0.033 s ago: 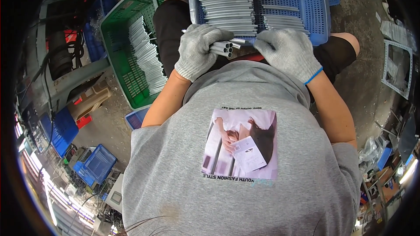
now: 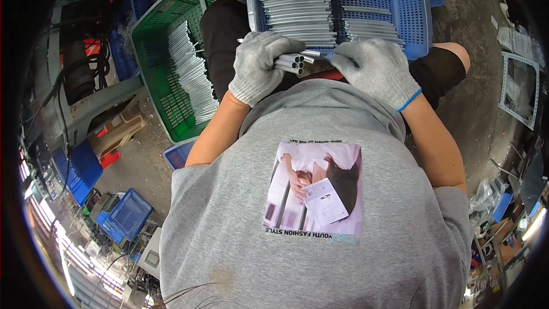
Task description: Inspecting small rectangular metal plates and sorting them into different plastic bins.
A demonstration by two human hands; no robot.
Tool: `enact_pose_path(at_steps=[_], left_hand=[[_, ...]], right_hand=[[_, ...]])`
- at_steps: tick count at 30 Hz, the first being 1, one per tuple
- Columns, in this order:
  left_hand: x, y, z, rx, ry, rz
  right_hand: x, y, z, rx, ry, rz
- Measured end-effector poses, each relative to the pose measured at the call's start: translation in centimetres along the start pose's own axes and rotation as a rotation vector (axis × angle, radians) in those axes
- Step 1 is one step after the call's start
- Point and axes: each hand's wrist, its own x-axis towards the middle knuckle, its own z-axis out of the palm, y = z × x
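My left hand (image 2: 260, 64), in a pale grey knitted glove, is closed around a bundle of short silver metal tubes (image 2: 295, 64), their open round ends facing right. One more tube (image 2: 310, 54) sticks out above the bundle toward my right hand. My right hand (image 2: 372, 67), gloved alike with a blue cuff edge, has its fingers curled and pinched close to that tube's end; whatever lies between the fingertips is hidden. Both hands are at the near edge of a blue plastic crate (image 2: 420, 14), where silver tubes (image 2: 294, 6) lie stacked on the left and a smaller row (image 2: 372, 30) on the right.
To the left, a green plastic crate (image 2: 163, 94) holds a heap of similar tubes (image 2: 191, 71). A metal machine frame (image 2: 91, 103) with cables stands farther left. Blue bins (image 2: 128, 214) lie at lower left. A white perforated frame (image 2: 519, 90) rests on the floor at right.
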Motion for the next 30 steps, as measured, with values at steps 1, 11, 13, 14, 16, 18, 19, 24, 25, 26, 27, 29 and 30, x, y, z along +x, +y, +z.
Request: enact_pose_path(at_steps=[1, 11, 13, 14, 16, 18, 19, 24, 25, 26, 27, 29, 30], left_hand=[[-0.1, -0.1, 0.0, 0.01, 0.002, -0.005], [0.0, -0.2, 0.0, -0.008, 0.005, -0.005], [-0.1, -0.3, 0.2, -0.008, 0.036, 0.002], [0.0, -0.3, 0.3, -0.009, 0.038, 0.004], [0.3, -0.3, 0.3, -0.005, 0.025, 0.005], [0.6, -0.3, 0.5, -0.001, 0.014, 0.008], [0.9, -0.4, 0.6, -0.001, 0.02, 0.011], [1.9, -1.4, 2.6, 0.213, -0.015, -0.07], [2.2, -1.7, 3.3, 0.278, -0.053, -0.086], [2.4, -2.0, 4.0, 0.343, -0.094, -0.103], [2.7, -2.3, 4.7, 0.408, -0.135, -0.12], [3.0, -2.8, 5.5, 0.472, -0.177, -0.134], [3.1, -3.0, 5.9, 0.49, -0.222, -0.145]], right_hand=[[0.0, -0.1, -0.1, -0.006, -0.029, -0.007], [0.3, 0.2, 0.0, 0.001, -0.026, -0.031], [0.2, 0.1, 0.1, 0.0, -0.115, -0.021], [0.2, 0.2, 0.0, -0.001, -0.113, -0.02], [0.4, 0.5, -0.1, 0.06, -0.081, 0.002], [0.5, 0.9, -0.2, 0.119, -0.048, 0.024], [0.5, 1.2, -0.2, 0.113, -0.045, 0.021], [0.1, 2.6, 0.3, 0.011, 0.032, 0.092], [-0.2, 2.9, 0.4, 0.035, 0.05, 0.092], [-0.5, 3.0, 0.5, 0.06, 0.068, 0.093], [-0.8, 3.1, 0.7, 0.087, 0.086, 0.094], [-1.2, 3.2, 0.8, 0.113, 0.106, 0.098], [-1.3, 3.2, 0.9, 0.139, 0.106, 0.111]])
